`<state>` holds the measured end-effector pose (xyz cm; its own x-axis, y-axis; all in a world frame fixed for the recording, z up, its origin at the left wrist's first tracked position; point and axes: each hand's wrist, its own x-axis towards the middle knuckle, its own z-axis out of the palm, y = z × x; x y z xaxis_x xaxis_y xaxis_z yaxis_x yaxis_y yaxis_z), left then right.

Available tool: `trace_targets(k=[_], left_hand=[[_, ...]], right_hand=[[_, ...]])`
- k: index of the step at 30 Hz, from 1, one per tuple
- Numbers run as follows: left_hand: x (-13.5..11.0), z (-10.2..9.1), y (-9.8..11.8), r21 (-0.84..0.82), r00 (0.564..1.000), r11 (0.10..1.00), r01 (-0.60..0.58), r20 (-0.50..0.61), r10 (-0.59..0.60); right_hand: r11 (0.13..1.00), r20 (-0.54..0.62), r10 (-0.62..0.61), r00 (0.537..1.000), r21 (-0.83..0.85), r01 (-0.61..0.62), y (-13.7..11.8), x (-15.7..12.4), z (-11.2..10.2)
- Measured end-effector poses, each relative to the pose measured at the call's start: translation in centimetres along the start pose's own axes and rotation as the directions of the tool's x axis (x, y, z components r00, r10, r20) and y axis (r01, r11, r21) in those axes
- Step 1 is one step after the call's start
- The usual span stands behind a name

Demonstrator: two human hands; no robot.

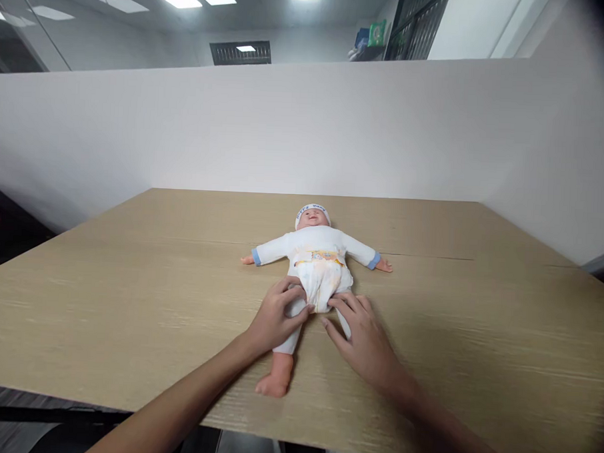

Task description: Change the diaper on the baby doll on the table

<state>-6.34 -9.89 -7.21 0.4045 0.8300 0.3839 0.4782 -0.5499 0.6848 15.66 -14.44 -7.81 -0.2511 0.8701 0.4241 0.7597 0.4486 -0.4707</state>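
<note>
A baby doll [321,239] in a white top with blue cuffs lies on its back, head away from me and arms spread. Round its hips is a white diaper [322,279] with an orange patterned waistband. My left hand [281,314] is closed at the leg edge of the diaper on the left, its fingers curled over the thigh. At the other leg edge, my right hand [360,326] rests its fingertips on the diaper, thumb held apart. One bare foot [277,376] points towards me; the other lower leg is hidden behind my right hand.
The doll lies on a wide wooden table [128,299]. A white partition [316,127] rises behind the table's far edge and along the right. A dark object [11,234] stands beyond the left edge.
</note>
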Motion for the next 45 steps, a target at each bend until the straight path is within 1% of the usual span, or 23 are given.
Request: trace_targets(k=[9,14,16,18,21,24,26,28,31,32,34,38,40,41,43,45], left_hand=[[0.0,-0.1,0.1,0.023,0.999,0.999,-0.04,0.011,0.039],[0.1,-0.2,0.4,0.036,0.998,0.999,-0.013,0.067,0.01],[0.1,-0.2,0.4,0.017,0.998,1.0,0.007,0.064,-0.008],[0.2,-0.2,0.2,-0.034,0.998,0.998,0.053,0.033,-0.051],[0.3,-0.1,-0.1,-0.175,0.989,0.974,0.145,0.018,-0.144],[0.5,0.1,-0.6,-0.338,0.977,0.917,0.212,0.04,-0.211],[0.6,0.3,-1.0,-0.422,0.969,0.876,0.235,0.032,-0.244],[0.6,0.7,-1.4,-0.494,0.959,0.832,0.252,0.014,-0.282],[0.5,1.1,-1.6,-0.58,0.937,0.768,0.271,-0.022,-0.348],[0.4,1.1,-1.6,-0.583,0.93,0.762,0.281,-0.031,-0.367],[0.2,0.9,-1.4,-0.538,0.923,0.787,0.303,-0.04,-0.383],[0.0,-0.1,-0.5,-0.355,0.95,0.889,0.288,-0.007,-0.311],[0.0,-0.5,-0.2,-0.298,0.958,0.913,0.279,0.021,-0.286],[0.1,-0.7,-0.1,-0.295,0.958,0.913,0.283,0.04,-0.285],[0.3,-0.8,-0.3,-0.347,0.952,0.887,0.306,0.089,-0.294],[0.4,-0.8,-0.7,-0.436,0.941,0.835,0.336,0.112,-0.32]], right_hand=[[0.997,0.013,0.012,1.0,0.073,-0.013,-0.1,-0.1,0.2],[0.991,0.052,0.043,0.998,0.127,-0.049,-0.1,0.4,-0.2],[0.989,0.052,0.062,0.997,0.129,-0.068,-0.2,0.6,-0.2],[0.988,0.033,0.084,0.996,0.126,-0.088,-0.2,0.7,-0.2],[0.979,-0.012,0.148,0.989,0.146,-0.145,0.1,0.8,0.1],[0.954,-0.06,0.222,0.973,0.219,-0.204,0.8,0.9,0.5],[0.925,-0.079,0.276,0.958,0.291,-0.243,1.2,1.0,0.6],[0.892,-0.08,0.336,0.938,0.347,-0.29,1.5,1.2,0.3],[0.868,-0.042,0.396,0.917,0.344,-0.359,1.7,1.4,-0.6],[0.866,-0.024,0.405,0.914,0.331,-0.375,1.7,1.5,-0.9],[0.866,0.016,0.408,0.913,0.308,-0.393,1.7,1.6,-1.5],[0.882,0.062,0.371,0.927,0.288,-0.373,1.7,1.8,-1.8],[0.902,0.073,0.329,0.941,0.271,-0.336,1.9,1.8,-1.5],[0.907,0.08,0.311,0.947,0.272,-0.321,2.0,1.8,-1.3],[0.897,0.102,0.302,0.948,0.308,-0.318,2.1,1.8,-0.8],[0.856,0.133,0.326,0.936,0.379,-0.352,2.1,1.7,-0.4]])
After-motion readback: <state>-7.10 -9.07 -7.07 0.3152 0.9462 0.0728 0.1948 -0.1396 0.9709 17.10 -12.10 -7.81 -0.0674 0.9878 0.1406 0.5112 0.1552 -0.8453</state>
